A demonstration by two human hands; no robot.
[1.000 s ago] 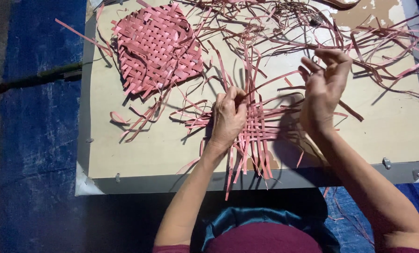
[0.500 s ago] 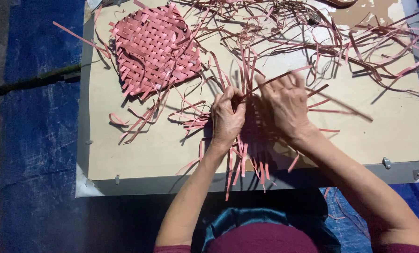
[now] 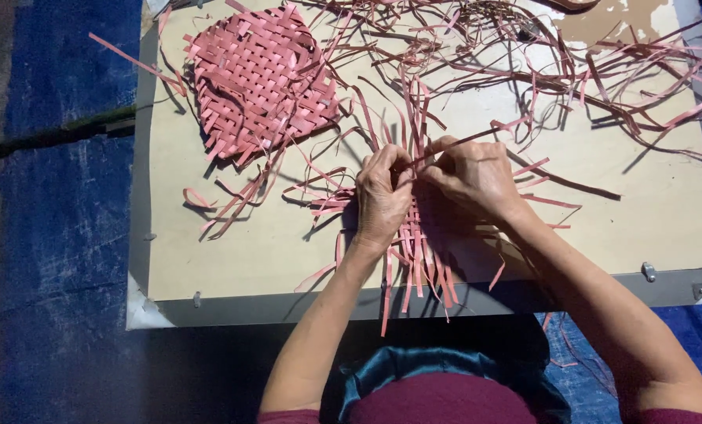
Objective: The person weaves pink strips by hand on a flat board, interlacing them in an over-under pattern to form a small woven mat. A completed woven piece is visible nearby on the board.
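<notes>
Pale board tabletop [image 3: 641, 228] with grey metal edging and corner brackets; blue tarpaulin floor covering [image 3: 60, 251] all around; dark rod or tool [image 3: 60, 135], possibly a stick, lying at left; hard overhead light, sharp shadows

Board [image 3: 249, 259] taken as landmark: pale, flat, grey-edged, on blue tarp [image 3: 68, 235]. Near board's front edge, centre: partly woven mat [image 3: 414, 243] of pink strips, loose ends overhanging edge. Left hand [image 3: 382, 200] pressed on mat, fingers curled. Right hand [image 3: 473, 177] just beside, touching left, pinching single pink strip [image 3: 477, 135] running up and right. Board's far left: finished woven panel [image 3: 261, 78], pink, lying flat. Board's far right: tangle of loose strips [image 3: 586, 63]. Left of board: dark stick [image 3: 60, 133] on tarp.
</notes>
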